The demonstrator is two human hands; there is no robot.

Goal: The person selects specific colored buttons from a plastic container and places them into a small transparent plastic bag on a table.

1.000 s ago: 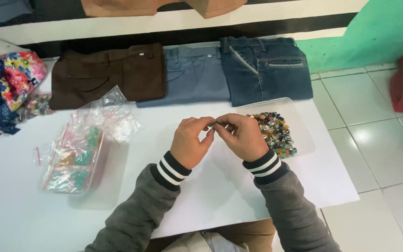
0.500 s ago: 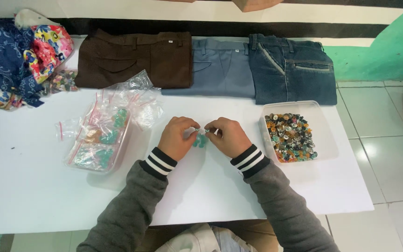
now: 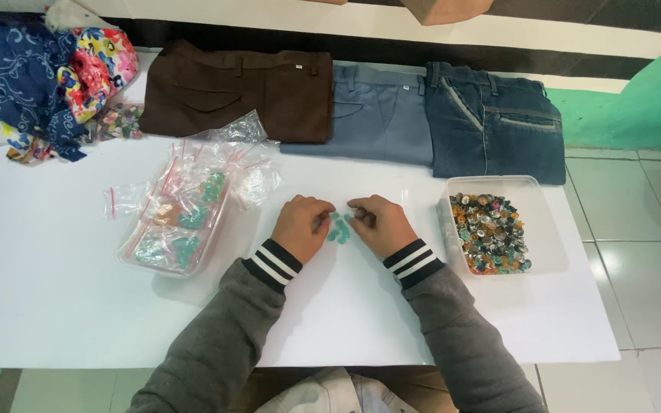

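My left hand (image 3: 300,226) and my right hand (image 3: 380,223) rest on the white table (image 3: 55,306), knuckles up and fingers curled toward each other. Between their fingertips lies a small cluster of teal buttons (image 3: 338,228). Both hands touch the cluster at its sides; whether either one pinches a button is hidden by the fingers. A clear tray (image 3: 538,229) of mixed coloured buttons sits just right of my right hand. To the left of my left hand stands a clear tray of small zip bags (image 3: 181,226) holding teal and tan buttons.
Three folded trousers lie along the table's far edge: brown (image 3: 239,92), grey-blue (image 3: 380,115), dark denim (image 3: 495,122). Patterned fabrics (image 3: 47,76) are heaped at the far left corner. Tiled floor (image 3: 644,252) lies to the right.
My hands came down from beside the mixed-button tray to the middle of the table. A cluster of teal buttons now lies between the fingertips. The view has shifted too.
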